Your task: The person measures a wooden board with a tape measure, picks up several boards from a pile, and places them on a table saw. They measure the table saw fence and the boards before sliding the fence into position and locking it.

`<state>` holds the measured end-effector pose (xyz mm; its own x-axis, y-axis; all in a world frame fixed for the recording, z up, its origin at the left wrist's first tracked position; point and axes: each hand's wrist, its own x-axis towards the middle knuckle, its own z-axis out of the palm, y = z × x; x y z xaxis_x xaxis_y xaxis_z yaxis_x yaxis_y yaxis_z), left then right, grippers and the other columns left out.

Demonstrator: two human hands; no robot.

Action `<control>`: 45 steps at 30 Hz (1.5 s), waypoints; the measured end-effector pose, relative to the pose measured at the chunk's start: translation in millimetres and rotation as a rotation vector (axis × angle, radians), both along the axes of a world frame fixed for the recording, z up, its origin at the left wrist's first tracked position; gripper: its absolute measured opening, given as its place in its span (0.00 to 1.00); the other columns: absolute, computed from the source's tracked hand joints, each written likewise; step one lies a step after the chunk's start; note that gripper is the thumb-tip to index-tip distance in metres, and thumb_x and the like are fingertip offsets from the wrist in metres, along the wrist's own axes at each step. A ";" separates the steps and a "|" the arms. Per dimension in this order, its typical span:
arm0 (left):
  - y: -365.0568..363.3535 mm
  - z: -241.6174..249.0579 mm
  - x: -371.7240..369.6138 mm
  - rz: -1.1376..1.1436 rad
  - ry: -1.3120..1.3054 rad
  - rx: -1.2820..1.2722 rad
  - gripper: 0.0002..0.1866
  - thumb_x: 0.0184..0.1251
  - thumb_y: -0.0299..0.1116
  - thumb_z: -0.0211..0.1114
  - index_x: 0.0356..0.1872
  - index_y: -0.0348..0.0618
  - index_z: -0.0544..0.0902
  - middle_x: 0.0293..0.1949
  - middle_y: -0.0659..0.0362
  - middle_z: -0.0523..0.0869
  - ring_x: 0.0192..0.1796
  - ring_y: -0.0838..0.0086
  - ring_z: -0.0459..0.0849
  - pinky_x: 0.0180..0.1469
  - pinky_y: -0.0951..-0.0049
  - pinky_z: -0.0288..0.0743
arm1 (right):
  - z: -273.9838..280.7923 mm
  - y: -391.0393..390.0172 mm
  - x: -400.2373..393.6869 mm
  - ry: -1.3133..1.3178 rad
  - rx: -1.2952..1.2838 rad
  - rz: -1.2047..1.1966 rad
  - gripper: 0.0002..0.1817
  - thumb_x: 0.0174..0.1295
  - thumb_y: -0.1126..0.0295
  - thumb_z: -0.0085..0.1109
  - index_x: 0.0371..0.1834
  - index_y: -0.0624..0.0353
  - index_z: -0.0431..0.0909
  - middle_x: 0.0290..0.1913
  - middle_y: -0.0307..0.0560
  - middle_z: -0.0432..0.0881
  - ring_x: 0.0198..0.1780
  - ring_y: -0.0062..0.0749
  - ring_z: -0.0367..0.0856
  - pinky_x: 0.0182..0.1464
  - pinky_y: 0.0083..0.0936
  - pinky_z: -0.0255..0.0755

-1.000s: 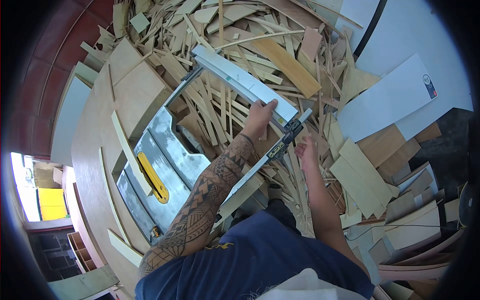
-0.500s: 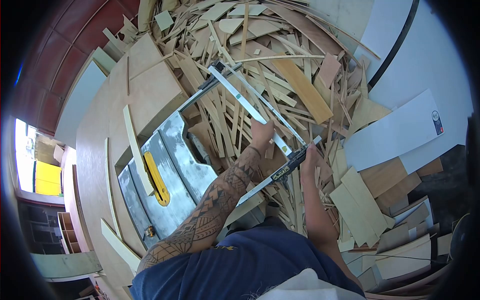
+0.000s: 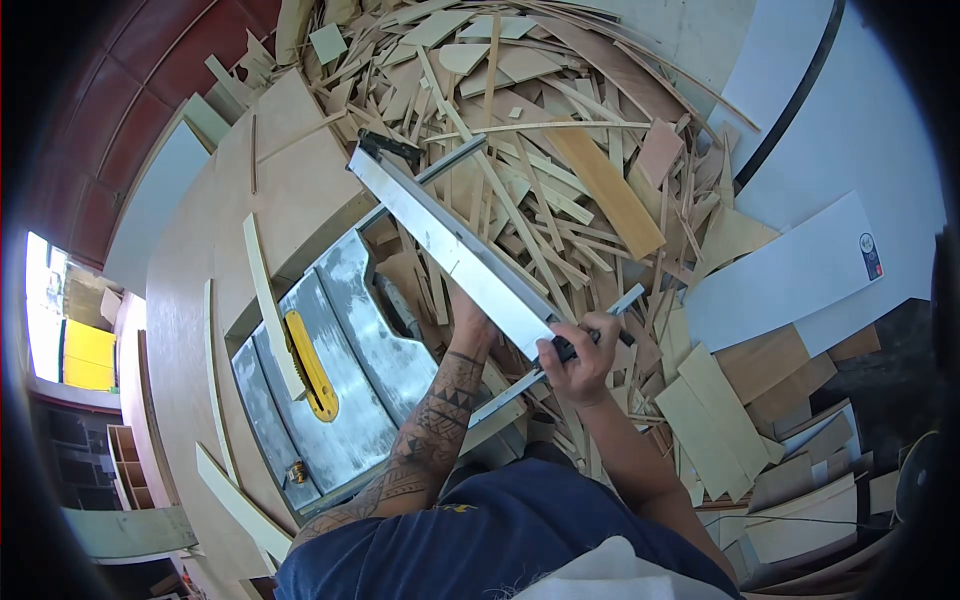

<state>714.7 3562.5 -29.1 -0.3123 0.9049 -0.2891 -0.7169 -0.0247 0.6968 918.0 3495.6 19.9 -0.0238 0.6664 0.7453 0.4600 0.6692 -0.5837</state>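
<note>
A long silver rip fence [image 3: 450,255] is tilted above the table saw's rails, its far black end bracket [image 3: 388,147] lifted clear of the far rail. My left hand [image 3: 472,322] holds the fence from its near side, with the fingers mostly hidden behind it. My right hand [image 3: 585,358] is closed around the black fitting at the fence's near end. Below lies the metal table saw top [image 3: 365,370], with a yellow blade insert [image 3: 312,365] in it. The near rail [image 3: 505,397] passes under my right hand.
A large pile of wood offcuts [image 3: 540,200] lies beyond the saw. Wooden strips [image 3: 265,290] rest across the saw and the surrounding wooden table [image 3: 185,330]. A small brass-coloured object [image 3: 295,472] sits on the saw top. White panels [image 3: 790,265] lie at the right.
The fence has come up off the rails and shifted left, turning its broad side up. My left hand moved toward me along it; my right hand moved left and closed on its near end.
</note>
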 end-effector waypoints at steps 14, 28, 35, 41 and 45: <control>85.7 -67.4 56.6 -0.113 -0.058 -0.008 0.13 0.83 0.40 0.57 0.53 0.42 0.80 0.42 0.59 0.88 0.43 0.67 0.90 0.47 0.60 0.88 | -65.4 54.4 54.8 -0.007 0.030 -0.097 0.16 0.60 0.62 0.77 0.45 0.57 0.85 0.43 0.48 0.71 0.43 0.42 0.72 0.44 0.37 0.71; 92.1 -66.3 79.7 -0.071 0.098 -0.078 0.16 0.82 0.38 0.62 0.60 0.38 0.77 0.49 0.56 0.87 0.50 0.64 0.90 0.51 0.59 0.87 | -84.1 67.3 76.9 0.135 -0.163 -0.124 0.13 0.59 0.64 0.76 0.42 0.57 0.86 0.41 0.50 0.76 0.43 0.46 0.77 0.47 0.40 0.74; 143.6 -6.9 122.7 -0.191 0.255 -0.157 0.23 0.78 0.32 0.66 0.66 0.29 0.73 0.56 0.47 0.85 0.53 0.57 0.89 0.47 0.56 0.88 | -55.9 132.2 127.0 0.382 -0.307 -0.264 0.16 0.70 0.59 0.70 0.43 0.63 0.87 0.33 0.42 0.85 0.36 0.28 0.81 0.44 0.27 0.74; 177.6 12.0 142.2 -0.363 0.452 -0.187 0.24 0.76 0.29 0.67 0.65 0.23 0.72 0.58 0.42 0.83 0.50 0.54 0.90 0.42 0.54 0.91 | -68.7 177.1 160.1 0.666 -0.672 -0.215 0.14 0.76 0.61 0.63 0.43 0.61 0.88 0.34 0.34 0.85 0.37 0.19 0.79 0.44 0.21 0.71; 198.9 16.6 157.3 -0.415 0.596 -0.257 0.24 0.75 0.30 0.66 0.63 0.22 0.73 0.57 0.42 0.83 0.48 0.53 0.91 0.41 0.53 0.94 | -81.0 197.8 167.4 0.922 -0.737 -0.171 0.16 0.76 0.58 0.62 0.41 0.62 0.87 0.32 0.32 0.81 0.34 0.17 0.73 0.40 0.22 0.68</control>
